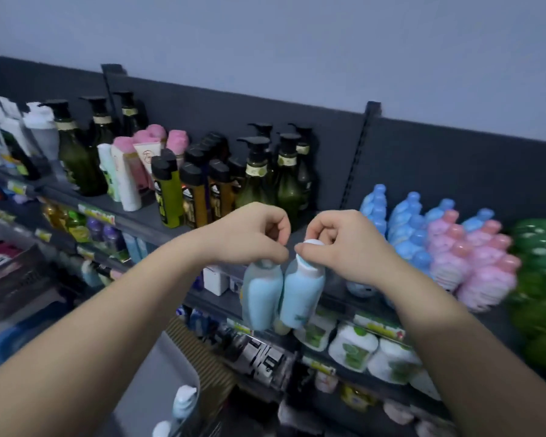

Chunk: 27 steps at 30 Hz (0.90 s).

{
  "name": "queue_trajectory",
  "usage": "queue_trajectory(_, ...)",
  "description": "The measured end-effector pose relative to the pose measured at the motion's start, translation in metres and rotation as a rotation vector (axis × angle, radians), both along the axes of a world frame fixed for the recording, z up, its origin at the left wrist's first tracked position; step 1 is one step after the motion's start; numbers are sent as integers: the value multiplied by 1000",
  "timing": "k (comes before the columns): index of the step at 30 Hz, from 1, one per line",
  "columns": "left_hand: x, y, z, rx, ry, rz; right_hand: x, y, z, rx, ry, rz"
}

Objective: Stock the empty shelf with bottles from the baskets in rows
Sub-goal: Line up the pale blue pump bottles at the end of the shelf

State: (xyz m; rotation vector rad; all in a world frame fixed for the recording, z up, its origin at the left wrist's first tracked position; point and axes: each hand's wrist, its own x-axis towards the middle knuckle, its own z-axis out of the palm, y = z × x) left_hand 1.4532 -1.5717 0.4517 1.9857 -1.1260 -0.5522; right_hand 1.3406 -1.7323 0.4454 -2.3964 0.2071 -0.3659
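Fingers [276, 252] of left hand [249, 234] pinch left bottle [260, 294], right hand [341, 247] pinches right bottle [301, 294]

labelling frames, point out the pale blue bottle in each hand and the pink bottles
left pale blue plastic bottle [261, 299], in left hand [249, 234]: head view, mid-body
right pale blue plastic bottle [301, 294], in right hand [347, 247]: head view, mid-body
pink plastic bottles [483, 279]: head view, bottle body

At centre frame the left bottle [260, 298] and right bottle [301, 291] are pale blue, the right one white-capped. Upper left, pump bottles [73, 159] are dark green with black tops. At right stand blue bottles [404, 228], pink bottles [473, 263] and green bottles [539, 279]. The shelf [145, 220] is dark grey.
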Motion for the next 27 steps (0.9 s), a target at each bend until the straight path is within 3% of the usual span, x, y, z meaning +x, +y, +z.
queue_trajectory(10, -121, -158, 24, -81, 45, -145, -152, -119, 27, -40, 10, -277)
queue_trajectory(23, -276, -310, 60, -198, 158, -393, -331, -228, 76, 75, -83, -608)
queue_trajectory(27, -310, -348, 71, -199, 114, -507, -369, -248, 83, 109, -115, -689)
